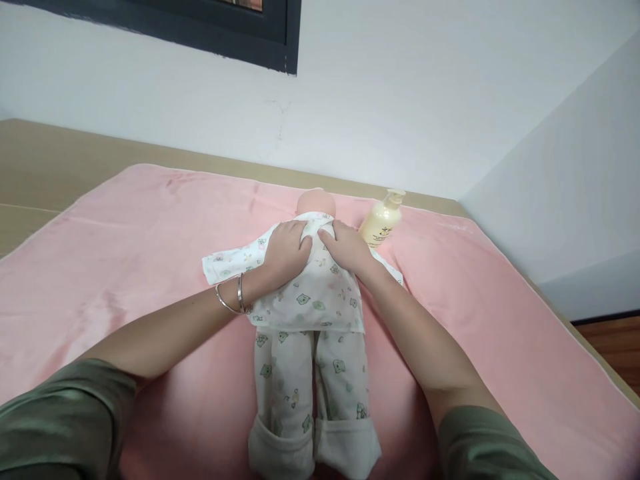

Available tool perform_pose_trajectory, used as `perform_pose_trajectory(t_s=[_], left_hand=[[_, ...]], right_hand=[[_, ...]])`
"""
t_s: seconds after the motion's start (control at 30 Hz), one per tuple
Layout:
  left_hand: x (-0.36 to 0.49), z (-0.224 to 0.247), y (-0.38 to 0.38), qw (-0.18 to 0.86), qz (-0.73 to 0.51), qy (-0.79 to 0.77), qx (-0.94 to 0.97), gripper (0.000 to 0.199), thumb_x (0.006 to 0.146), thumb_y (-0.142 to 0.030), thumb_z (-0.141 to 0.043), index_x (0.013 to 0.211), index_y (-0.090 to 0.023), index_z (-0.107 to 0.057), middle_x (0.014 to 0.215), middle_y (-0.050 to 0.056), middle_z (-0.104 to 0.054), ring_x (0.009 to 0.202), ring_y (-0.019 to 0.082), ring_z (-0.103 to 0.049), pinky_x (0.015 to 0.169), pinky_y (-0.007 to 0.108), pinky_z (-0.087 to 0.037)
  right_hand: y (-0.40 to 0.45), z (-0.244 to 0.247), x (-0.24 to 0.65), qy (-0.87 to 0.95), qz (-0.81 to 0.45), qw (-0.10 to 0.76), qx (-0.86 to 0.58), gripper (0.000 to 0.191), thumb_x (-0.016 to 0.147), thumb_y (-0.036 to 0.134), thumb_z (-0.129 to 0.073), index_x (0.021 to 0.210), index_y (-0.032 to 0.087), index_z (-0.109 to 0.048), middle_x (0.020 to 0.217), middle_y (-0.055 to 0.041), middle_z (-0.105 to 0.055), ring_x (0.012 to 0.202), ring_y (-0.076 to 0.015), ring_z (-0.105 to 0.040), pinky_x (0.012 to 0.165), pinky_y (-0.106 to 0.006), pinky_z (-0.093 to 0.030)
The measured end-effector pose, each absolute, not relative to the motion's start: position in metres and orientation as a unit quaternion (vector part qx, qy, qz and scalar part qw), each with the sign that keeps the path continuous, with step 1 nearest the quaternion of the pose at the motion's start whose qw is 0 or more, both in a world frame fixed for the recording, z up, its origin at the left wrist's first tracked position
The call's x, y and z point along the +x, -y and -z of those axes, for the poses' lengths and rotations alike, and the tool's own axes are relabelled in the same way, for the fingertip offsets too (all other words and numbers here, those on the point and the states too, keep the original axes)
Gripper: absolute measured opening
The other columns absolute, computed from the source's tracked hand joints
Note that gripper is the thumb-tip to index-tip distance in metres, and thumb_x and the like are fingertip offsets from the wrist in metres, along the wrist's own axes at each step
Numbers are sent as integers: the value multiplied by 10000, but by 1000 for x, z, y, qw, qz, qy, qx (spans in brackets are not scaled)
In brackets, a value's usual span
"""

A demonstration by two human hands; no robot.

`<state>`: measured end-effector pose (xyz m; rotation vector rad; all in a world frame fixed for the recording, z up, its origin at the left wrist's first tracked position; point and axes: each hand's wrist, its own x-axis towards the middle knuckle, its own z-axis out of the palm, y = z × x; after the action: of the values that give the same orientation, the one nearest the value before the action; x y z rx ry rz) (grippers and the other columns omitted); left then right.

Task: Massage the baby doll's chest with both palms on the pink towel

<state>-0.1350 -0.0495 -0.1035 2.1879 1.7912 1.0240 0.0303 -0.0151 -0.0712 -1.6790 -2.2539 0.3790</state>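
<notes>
A baby doll [316,201] lies on a pink blanket [175,200], its head toward the wall. It wears a white patterned top [320,293] and matching trousers [293,387] with turned-up cuffs. My left hand [289,252] rests on the left side of the doll's upper chest, thumb apart from the fingers. On the right side of the chest lies my right hand [350,248], its thumb also spread. Both palms press on the cloth, and some fingertips are hidden over the shoulders. The sleeves stretch out to both sides.
A pump bottle [383,220] of pale yellow liquid stands on the blanket, just beyond my right hand. Behind the blanket runs a wooden surface [60,150] along a white wall [375,87]. A dark window frame [240,33] is at the upper left.
</notes>
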Motion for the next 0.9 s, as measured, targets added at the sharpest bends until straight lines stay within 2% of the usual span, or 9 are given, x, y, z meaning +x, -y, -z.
perform_pose_trajectory(t_s=[0.13, 0.27, 0.33, 0.43, 0.53, 0.6, 0.73, 0.9], left_hand=[[-134, 105, 51, 53, -344, -592, 726, 462, 945, -238, -331, 1274, -104, -627, 1273, 169, -688, 1201, 310, -607, 1102, 492, -470], [-135, 104, 48, 58, -325, -615, 716, 425, 932, -269, -378, 1256, -155, -628, 1253, 146, -694, 1205, 317, -605, 1135, 531, -432], [-136, 103, 47, 58, -301, -633, 711, 417, 925, -282, -392, 1240, -149, -631, 1191, 158, -698, 1164, 330, -615, 1118, 550, -433], [-137, 102, 47, 70, -302, -635, 708, 429, 920, -285, -394, 1246, -139, -633, 1166, 165, -693, 1144, 334, -618, 1078, 530, -464], [-138, 105, 47, 83, -340, -623, 700, 442, 912, -300, -419, 1271, -171, -640, 1220, 138, -697, 1183, 324, -607, 1089, 511, -464], [-139, 108, 47, 88, -358, -618, 694, 442, 908, -308, -433, 1274, -187, -648, 1246, 120, -700, 1198, 317, -602, 1104, 505, -456], [-139, 112, 47, 91, -373, -612, 691, 453, 909, -309, -435, 1282, -170, -650, 1294, 123, -688, 1226, 313, -595, 1130, 504, -442], [-139, 110, 47, 94, -374, -614, 689, 459, 906, -315, -428, 1281, -181, -655, 1291, 112, -700, 1233, 308, -598, 1132, 500, -444]], right_hand=[[27, 67, 23, 797, -84, 124, -584, 506, 1055, 487, -338, 1202, 111, -642, 1210, -203, -719, 1102, -342, -668, 1020, -472, -495], [51, 70, 12, 816, 20, 100, -569, 484, 1055, 322, -315, 1280, 0, -597, 1229, -282, -674, 1202, -393, -617, 1080, -522, -463], [61, 72, 9, 835, 40, 127, -535, 468, 1035, 271, -322, 1308, -6, -582, 1263, -293, -651, 1255, -405, -580, 1122, -549, -437], [61, 72, 10, 859, -14, 185, -477, 461, 988, 191, -317, 1330, 43, -588, 1340, -255, -627, 1324, -369, -545, 1170, -551, -419], [47, 72, 13, 842, -54, 273, -462, 579, 930, 123, -305, 1483, 86, -470, 1541, -181, -503, 1509, -300, -376, 1261, -542, -321], [37, 76, 14, 831, -66, 290, -471, 595, 934, 153, -317, 1514, 105, -441, 1595, -158, -454, 1557, -292, -304, 1283, -557, -271], [32, 84, 12, 821, -99, 252, -502, 570, 950, 297, -421, 1458, 54, -503, 1613, -220, -421, 1550, -349, -320, 1266, -570, -292], [42, 79, 13, 804, -35, 331, -493, 612, 928, 266, -429, 1530, 157, -429, 1693, -130, -309, 1606, -303, -196, 1280, -592, -247]])
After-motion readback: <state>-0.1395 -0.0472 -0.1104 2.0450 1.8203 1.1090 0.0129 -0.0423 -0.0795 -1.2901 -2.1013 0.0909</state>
